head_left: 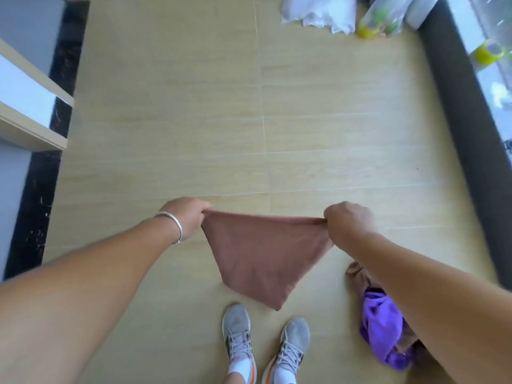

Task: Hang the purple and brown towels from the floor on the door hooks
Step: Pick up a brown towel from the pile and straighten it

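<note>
The left hand (pixel 186 217) and the right hand (pixel 347 220) each pinch one upper corner of a brown towel (pixel 263 253), holding it stretched between them above the floor (pixel 194 120) so it hangs to a point, while a purple towel (pixel 379 322) lies crumpled with another brown cloth (pixel 357 275) on the floor under the right forearm.

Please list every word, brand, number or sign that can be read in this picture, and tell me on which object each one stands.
There are none that can be read.
Plastic bottles: yellow-green labels, too blurred to read.
Yellow label by the right wall: blurred, unreadable.
Shoes: no brand mark legible.
Brown towel, purple towel, bracelet: no text visible.
</note>
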